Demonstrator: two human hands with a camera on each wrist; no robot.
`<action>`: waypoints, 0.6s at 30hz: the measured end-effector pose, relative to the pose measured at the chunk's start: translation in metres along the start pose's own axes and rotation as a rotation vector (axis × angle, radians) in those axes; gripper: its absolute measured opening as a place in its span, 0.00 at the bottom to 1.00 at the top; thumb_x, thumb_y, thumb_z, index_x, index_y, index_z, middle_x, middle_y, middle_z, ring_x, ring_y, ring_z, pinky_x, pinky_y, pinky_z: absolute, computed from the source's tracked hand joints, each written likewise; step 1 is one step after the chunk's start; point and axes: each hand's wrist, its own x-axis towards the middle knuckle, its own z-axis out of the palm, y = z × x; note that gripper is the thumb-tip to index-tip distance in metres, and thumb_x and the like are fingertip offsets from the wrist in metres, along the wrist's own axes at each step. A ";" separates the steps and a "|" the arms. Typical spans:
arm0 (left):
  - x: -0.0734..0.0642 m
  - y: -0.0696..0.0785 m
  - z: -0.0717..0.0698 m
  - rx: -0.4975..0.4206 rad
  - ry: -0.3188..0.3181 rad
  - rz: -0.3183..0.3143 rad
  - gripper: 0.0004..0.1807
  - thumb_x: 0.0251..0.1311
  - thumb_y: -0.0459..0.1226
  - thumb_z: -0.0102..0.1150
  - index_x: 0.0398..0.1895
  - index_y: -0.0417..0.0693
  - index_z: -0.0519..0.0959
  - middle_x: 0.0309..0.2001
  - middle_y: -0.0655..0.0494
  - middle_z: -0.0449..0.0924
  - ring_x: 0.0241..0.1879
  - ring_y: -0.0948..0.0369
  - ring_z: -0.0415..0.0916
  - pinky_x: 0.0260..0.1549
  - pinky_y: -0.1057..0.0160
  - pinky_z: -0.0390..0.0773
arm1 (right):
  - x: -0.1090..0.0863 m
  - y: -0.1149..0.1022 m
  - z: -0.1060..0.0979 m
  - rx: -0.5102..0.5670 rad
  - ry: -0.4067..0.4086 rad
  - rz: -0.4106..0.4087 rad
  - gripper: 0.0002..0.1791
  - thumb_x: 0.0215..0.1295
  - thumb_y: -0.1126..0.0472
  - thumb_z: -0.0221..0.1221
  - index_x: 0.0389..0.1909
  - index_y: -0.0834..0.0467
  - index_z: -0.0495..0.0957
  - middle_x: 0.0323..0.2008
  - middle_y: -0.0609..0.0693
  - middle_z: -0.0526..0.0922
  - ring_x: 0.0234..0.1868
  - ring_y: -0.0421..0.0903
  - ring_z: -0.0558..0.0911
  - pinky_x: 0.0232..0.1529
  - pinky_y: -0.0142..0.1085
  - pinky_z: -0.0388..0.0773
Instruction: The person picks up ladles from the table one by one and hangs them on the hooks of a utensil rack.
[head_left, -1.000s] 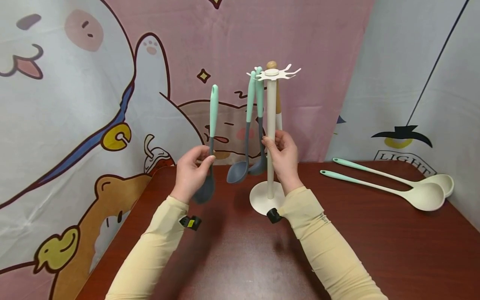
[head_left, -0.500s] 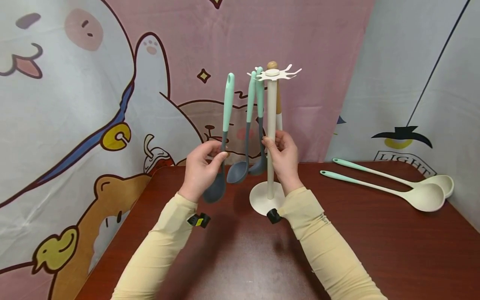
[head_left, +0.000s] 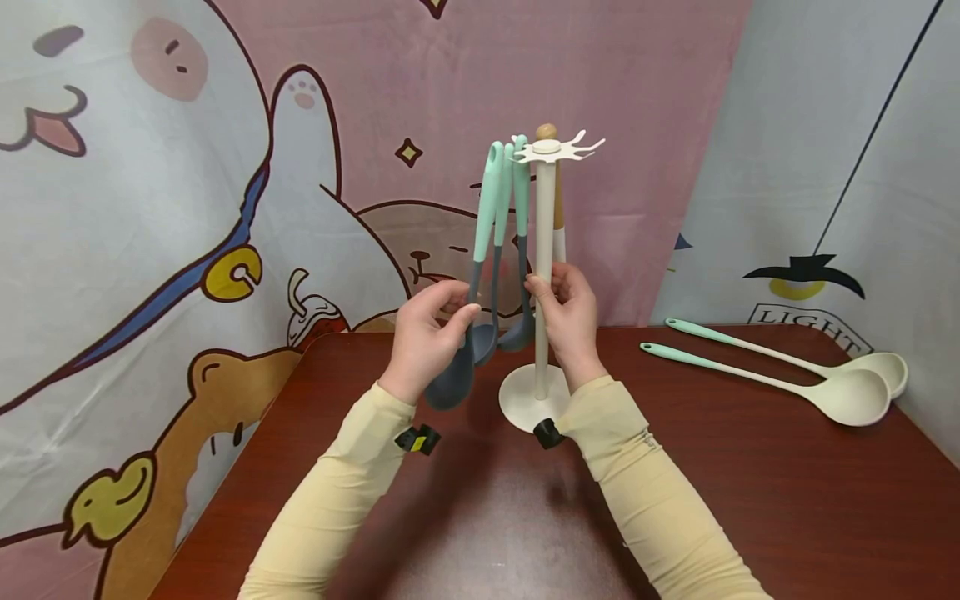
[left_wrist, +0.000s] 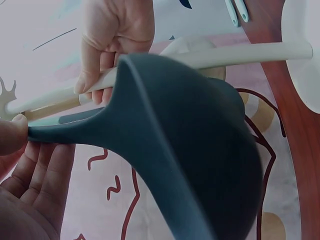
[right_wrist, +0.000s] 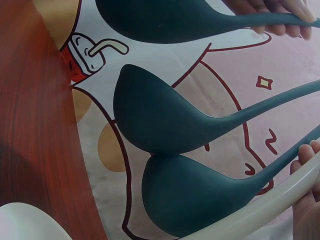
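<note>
Patterned cloth [head_left: 630, 83] backs a brown table [head_left: 480, 508]. Left hand [head_left: 427, 337] pinches one gray ladle [head_left: 452, 381] beside the rack [head_left: 545, 225]; right hand [head_left: 570, 321] grips the post. Hanging appears under way; next, its handle likely needs hooking. Counted: three gray ladles (two hung), two cream ladles [head_left: 847, 396], one wood-handled utensil [head_left: 558, 204].

- Cream stand [head_left: 545, 225]: upright, prongs on top, held by the right hand [head_left: 567, 321]
- Grey ladle [head_left: 487, 208]: mint handle, bowl down, left of the stand, pinched by the left hand [head_left: 426, 337]
</note>
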 end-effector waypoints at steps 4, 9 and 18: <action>0.002 0.002 0.005 -0.001 -0.007 0.002 0.07 0.61 0.31 0.66 0.42 0.39 0.84 0.36 0.50 0.83 0.34 0.58 0.80 0.34 0.60 0.81 | 0.000 -0.001 0.000 -0.007 0.004 0.007 0.15 0.67 0.64 0.63 0.50 0.69 0.76 0.38 0.62 0.82 0.36 0.35 0.83 0.38 0.31 0.74; 0.003 0.003 0.010 -0.029 -0.009 -0.001 0.06 0.62 0.31 0.66 0.41 0.41 0.84 0.35 0.52 0.83 0.32 0.60 0.80 0.33 0.61 0.81 | 0.000 -0.001 0.001 -0.022 0.002 0.023 0.17 0.67 0.64 0.63 0.52 0.70 0.75 0.40 0.64 0.82 0.37 0.35 0.82 0.38 0.31 0.74; 0.002 0.005 0.015 -0.055 -0.007 -0.029 0.06 0.62 0.31 0.66 0.41 0.42 0.84 0.33 0.53 0.82 0.32 0.62 0.79 0.30 0.62 0.81 | -0.001 -0.001 0.000 -0.001 0.005 0.005 0.16 0.67 0.64 0.63 0.51 0.69 0.76 0.39 0.62 0.82 0.37 0.36 0.83 0.38 0.31 0.75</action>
